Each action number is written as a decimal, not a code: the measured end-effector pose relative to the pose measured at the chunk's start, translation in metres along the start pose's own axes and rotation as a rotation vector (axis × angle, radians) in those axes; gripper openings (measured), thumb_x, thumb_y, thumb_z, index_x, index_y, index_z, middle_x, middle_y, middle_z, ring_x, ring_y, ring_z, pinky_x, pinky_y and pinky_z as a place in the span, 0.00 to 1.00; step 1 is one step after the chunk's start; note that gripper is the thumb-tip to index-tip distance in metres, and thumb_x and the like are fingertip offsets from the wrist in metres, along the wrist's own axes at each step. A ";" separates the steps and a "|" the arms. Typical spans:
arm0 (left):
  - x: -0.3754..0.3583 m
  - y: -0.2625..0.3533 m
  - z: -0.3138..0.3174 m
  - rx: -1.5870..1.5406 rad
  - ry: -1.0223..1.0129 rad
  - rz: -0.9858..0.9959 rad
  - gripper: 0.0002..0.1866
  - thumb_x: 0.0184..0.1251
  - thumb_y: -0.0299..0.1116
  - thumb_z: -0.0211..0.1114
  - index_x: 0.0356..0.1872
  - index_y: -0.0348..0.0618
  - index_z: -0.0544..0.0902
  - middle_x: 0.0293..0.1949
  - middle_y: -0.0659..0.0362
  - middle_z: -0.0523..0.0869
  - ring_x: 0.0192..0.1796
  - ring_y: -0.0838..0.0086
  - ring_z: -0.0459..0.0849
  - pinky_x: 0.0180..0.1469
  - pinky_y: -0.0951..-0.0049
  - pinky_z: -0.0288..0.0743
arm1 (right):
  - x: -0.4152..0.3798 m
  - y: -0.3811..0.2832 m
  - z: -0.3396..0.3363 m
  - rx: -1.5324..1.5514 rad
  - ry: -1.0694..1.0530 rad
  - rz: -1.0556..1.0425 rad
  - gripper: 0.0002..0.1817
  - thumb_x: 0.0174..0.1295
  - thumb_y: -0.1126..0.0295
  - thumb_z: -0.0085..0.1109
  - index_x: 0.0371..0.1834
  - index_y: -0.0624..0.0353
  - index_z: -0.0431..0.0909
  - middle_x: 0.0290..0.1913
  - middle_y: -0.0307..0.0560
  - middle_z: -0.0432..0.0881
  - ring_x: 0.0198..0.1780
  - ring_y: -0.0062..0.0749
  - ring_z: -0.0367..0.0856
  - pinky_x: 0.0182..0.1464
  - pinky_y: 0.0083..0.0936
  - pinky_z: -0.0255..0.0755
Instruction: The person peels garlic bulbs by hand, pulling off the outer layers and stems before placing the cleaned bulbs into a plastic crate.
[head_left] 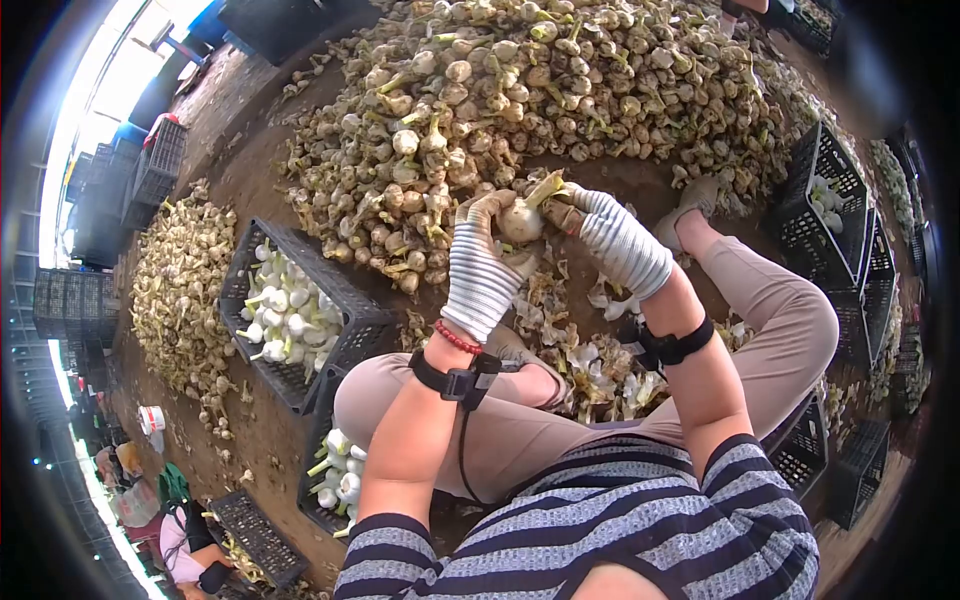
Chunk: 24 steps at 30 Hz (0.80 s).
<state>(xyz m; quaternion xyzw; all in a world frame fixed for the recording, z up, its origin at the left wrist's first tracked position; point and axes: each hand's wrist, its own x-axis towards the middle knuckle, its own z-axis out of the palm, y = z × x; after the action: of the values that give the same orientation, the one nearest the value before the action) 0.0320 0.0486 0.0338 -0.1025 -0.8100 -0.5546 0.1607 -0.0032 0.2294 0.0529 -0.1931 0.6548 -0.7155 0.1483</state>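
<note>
Both hands wear striped, grey-white gloves with dirty brown fingers. A garlic bulb (520,222), pale white with a short yellowish stem, is gripped in my left hand (484,260), whose fingers curl around its side. My right hand (618,240) is closed at the stem end, thumb and fingers pinching there; whether they hold the stem itself or loose skin is hard to see. Just beyond the hands rises a large heap of dirty, unpeeled garlic (600,80). Below them, torn garlic skins (590,365) lie on the ground between my legs.
To the left stands a black crate (375,322) with clean white garlic; another crate (310,500) sits beside my knee. A smaller garlic heap (175,290) lies further left. Black crates (820,240) are on the right. At lower left, a person (185,545) is near a crate (262,540).
</note>
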 end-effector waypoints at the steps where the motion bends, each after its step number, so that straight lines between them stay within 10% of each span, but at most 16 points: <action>1: 0.000 0.001 0.000 -0.049 -0.020 -0.039 0.32 0.47 0.23 0.77 0.56 0.37 0.72 0.52 0.53 0.77 0.53 0.70 0.77 0.58 0.71 0.74 | -0.001 -0.002 -0.003 0.058 -0.023 0.072 0.16 0.70 0.63 0.56 0.56 0.61 0.78 0.46 0.33 0.82 0.46 0.16 0.74 0.48 0.19 0.70; 4: 0.001 0.000 0.000 -0.060 -0.043 -0.051 0.33 0.47 0.21 0.75 0.57 0.37 0.71 0.52 0.54 0.76 0.53 0.71 0.77 0.58 0.71 0.74 | -0.003 -0.001 -0.002 0.364 -0.029 0.158 0.17 0.69 0.62 0.58 0.56 0.61 0.78 0.45 0.32 0.82 0.45 0.14 0.73 0.48 0.18 0.70; 12: -0.001 0.002 -0.003 -0.173 -0.102 -0.192 0.30 0.54 0.22 0.70 0.59 0.40 0.70 0.52 0.55 0.77 0.53 0.73 0.77 0.58 0.71 0.74 | 0.000 0.001 0.000 0.028 0.138 0.167 0.10 0.63 0.74 0.58 0.46 0.62 0.82 0.38 0.32 0.83 0.40 0.14 0.75 0.44 0.19 0.72; 15: 0.005 -0.007 -0.016 -0.816 -0.081 -0.458 0.27 0.64 0.28 0.65 0.63 0.42 0.67 0.53 0.56 0.78 0.54 0.72 0.77 0.58 0.71 0.72 | -0.008 0.002 -0.010 -0.005 0.100 0.142 0.12 0.60 0.77 0.57 0.47 0.61 0.82 0.39 0.32 0.83 0.40 0.14 0.75 0.46 0.16 0.71; 24: -0.008 -0.006 0.012 -0.579 -0.192 -0.358 0.30 0.62 0.35 0.72 0.61 0.43 0.68 0.52 0.58 0.76 0.54 0.73 0.76 0.58 0.66 0.75 | -0.017 0.007 0.005 0.434 0.323 0.329 0.13 0.61 0.78 0.58 0.49 0.64 0.81 0.39 0.34 0.84 0.38 0.15 0.77 0.40 0.16 0.72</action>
<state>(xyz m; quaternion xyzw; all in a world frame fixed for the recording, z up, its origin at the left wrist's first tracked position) 0.0361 0.0575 0.0215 -0.0520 -0.6355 -0.7686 -0.0517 0.0141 0.2322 0.0445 0.0678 0.5243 -0.8263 0.1940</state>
